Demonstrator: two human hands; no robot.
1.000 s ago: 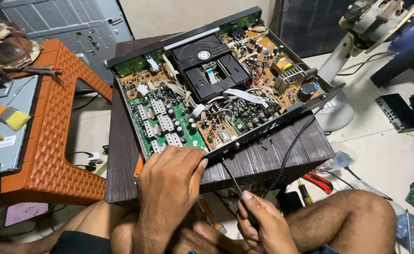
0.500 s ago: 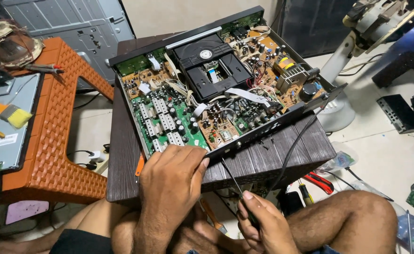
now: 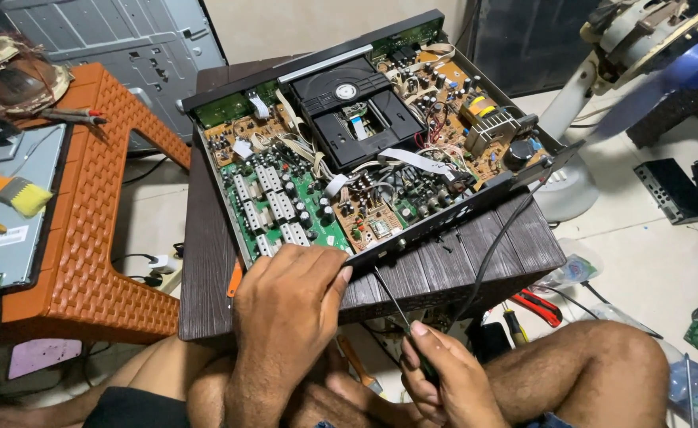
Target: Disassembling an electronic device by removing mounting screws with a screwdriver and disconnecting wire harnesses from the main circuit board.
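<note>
An opened disc player (image 3: 365, 150) with bare circuit boards and a black disc tray lies on a dark wooden stool (image 3: 206, 269). My left hand (image 3: 289, 305) rests on the player's near corner, fingers pressing its rear panel edge. My right hand (image 3: 444, 380) is below the stool's edge, shut on a thin screwdriver (image 3: 389, 297) whose shaft points up at the rear panel. A black cable (image 3: 492, 254) runs from the player down over the stool.
An orange plastic stool (image 3: 87, 238) stands at left, bearing a metal panel (image 3: 16, 214), a yellow brush (image 3: 12, 189) and pliers. A pedestal fan (image 3: 595, 158) stands at right. Red-handled pliers (image 3: 539, 305), a screwdriver and circuit parts lie on the floor. My bare knees frame the stool.
</note>
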